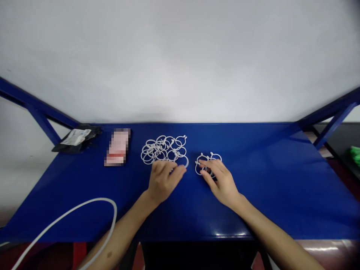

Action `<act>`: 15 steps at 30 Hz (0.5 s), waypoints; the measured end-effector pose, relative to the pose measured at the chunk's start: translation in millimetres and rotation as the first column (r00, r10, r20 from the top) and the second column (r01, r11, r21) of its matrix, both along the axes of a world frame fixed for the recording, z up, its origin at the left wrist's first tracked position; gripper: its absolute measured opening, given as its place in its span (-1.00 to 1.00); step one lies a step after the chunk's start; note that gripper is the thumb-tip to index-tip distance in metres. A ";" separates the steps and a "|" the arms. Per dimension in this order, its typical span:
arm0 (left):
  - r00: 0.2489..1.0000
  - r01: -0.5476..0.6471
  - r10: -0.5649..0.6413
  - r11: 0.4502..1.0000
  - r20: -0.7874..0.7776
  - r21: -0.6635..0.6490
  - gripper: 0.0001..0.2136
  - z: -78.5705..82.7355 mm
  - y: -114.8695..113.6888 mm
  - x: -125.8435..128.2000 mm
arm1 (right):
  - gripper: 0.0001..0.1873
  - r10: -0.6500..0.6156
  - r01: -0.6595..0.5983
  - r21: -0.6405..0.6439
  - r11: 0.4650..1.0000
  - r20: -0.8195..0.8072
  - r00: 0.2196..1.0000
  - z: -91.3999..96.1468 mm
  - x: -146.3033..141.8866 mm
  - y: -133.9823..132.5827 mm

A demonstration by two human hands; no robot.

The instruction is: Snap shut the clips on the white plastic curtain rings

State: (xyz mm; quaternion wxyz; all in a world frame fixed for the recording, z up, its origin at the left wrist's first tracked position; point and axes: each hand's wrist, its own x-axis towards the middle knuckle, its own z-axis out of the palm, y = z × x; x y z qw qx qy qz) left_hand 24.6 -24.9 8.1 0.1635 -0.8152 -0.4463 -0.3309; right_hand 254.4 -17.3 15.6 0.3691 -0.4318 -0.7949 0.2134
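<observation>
Curling at the bigger ring pile (161, 150), left hand (162, 180), can't tell its grip | right hand (221, 183), thumb and fingers parted, over the smaller ring cluster (207, 157) | gap between hands apparently keeping groups separate!

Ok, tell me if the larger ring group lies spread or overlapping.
Mostly overlapping: in the larger ring group, many outlines cross one another.

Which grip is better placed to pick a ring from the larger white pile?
Likely the left grip: it sits right at the near edge of the larger pile of white rings. The right grip is over the smaller group of rings, farther right.
</observation>
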 end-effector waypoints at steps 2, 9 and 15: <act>0.990 0.139 -0.138 0.990 -0.029 0.041 -0.91 0.2 -9.0 11.8 | -0.72 0.023 -0.038 -0.150 0.988 -0.096 0.995 -0.7 -4.9 -4.7; 0.956 0.258 -0.252 0.966 0.152 -0.018 -0.88 -2.7 -14.6 23.8 | -0.83 -0.025 -0.069 -0.312 0.948 -0.289 0.957 -3.3 -8.0 -8.1; 0.804 0.349 -0.104 0.879 0.586 -0.324 -0.72 1.5 -8.6 15.4 | -0.84 0.046 -0.175 -0.336 0.925 -0.359 0.932 -2.8 -5.6 -7.9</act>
